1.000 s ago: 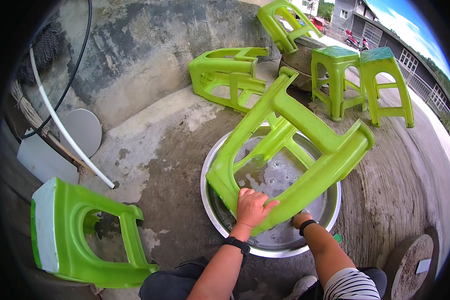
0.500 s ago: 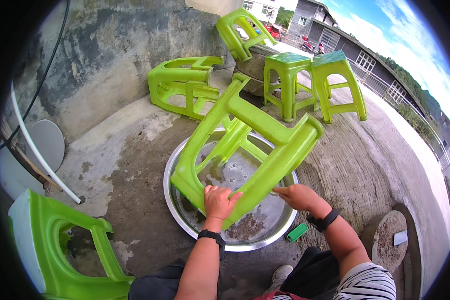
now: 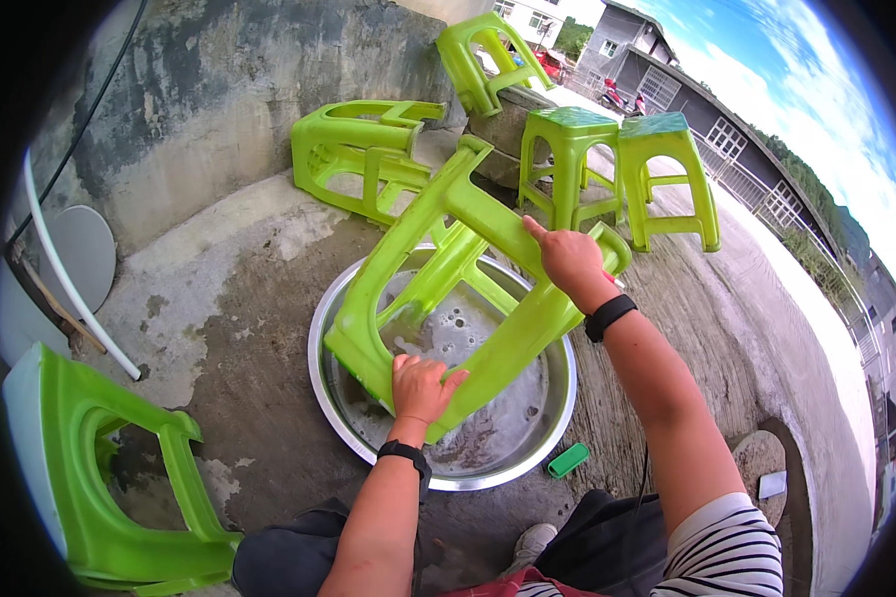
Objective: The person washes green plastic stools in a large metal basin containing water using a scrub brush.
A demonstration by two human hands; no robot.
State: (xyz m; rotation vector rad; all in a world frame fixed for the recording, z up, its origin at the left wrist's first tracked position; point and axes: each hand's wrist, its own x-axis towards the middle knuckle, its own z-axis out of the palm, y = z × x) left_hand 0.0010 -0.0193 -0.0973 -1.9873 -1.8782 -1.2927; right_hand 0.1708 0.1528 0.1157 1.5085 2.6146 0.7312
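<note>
A light-green plastic stool (image 3: 508, 373) is tilted on its side over a wide metal basin (image 3: 321, 408), its legs pointing up and to the right. My left hand (image 3: 420, 388) grips the stool's near edge, thumb on one side and fingers on the other. Higher up, my right hand (image 3: 572, 264) is closed against the crossbar near a leg end, its index finger stretched along the plastic. A bit of red shows beside that wrist; the thing under the palm is mostly hidden. Cloudy, foamy water (image 3: 453, 333) lies in the basin.
A green brush-like block (image 3: 567, 460) lies right of the basin. Another green stool (image 3: 119, 468) lies at near left, one on its side (image 3: 353, 159) by the wall, and several stand or lean behind. A white pipe (image 3: 70, 274) slants at left. A round stone (image 3: 762, 463) sits at right.
My right hand has moved up and away, from the stool's lower right side to its crossbar near the leg end. My left hand keeps its grip; the stool has hardly shifted.
</note>
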